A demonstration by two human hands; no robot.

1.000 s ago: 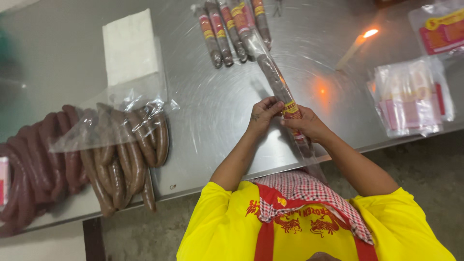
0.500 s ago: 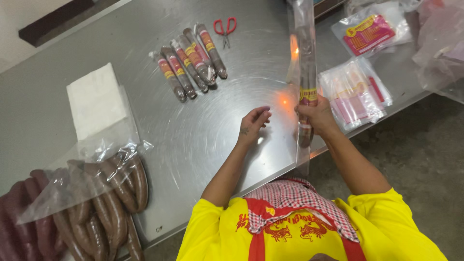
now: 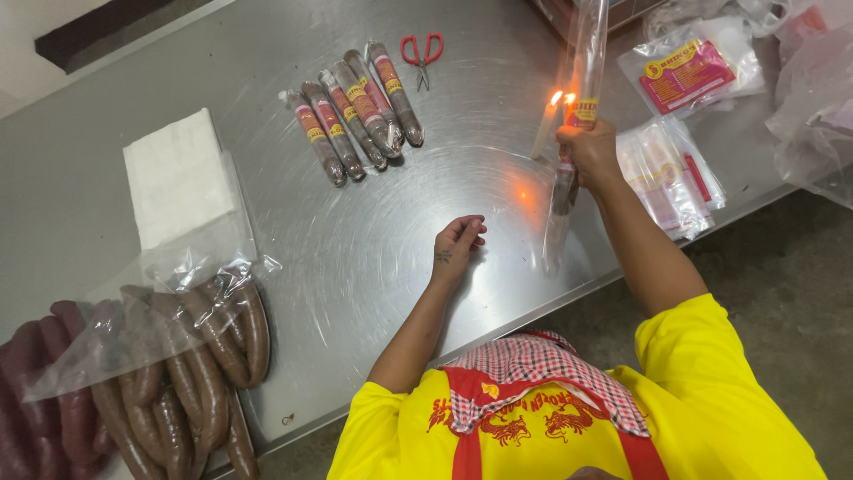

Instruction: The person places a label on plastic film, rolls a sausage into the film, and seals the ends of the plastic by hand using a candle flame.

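While right hand (image 3: 588, 151) grips bagged sausage (image 3: 582, 80), top cut off, seemingly near candle (image 3: 546, 124).

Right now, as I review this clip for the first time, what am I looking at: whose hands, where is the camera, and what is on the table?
The single view comes from a camera on the person's head, looking down at their own arms; no machine is involved. The right hand has its grip closed on a long clear sleeve with a sausage inside, held upright beside a lit candle. The left hand rests loosely curled and empty on the steel table. Also there: five wrapped sausages, red scissors, a white block, a bag of unwrapped sausages and stacks of empty sleeves.
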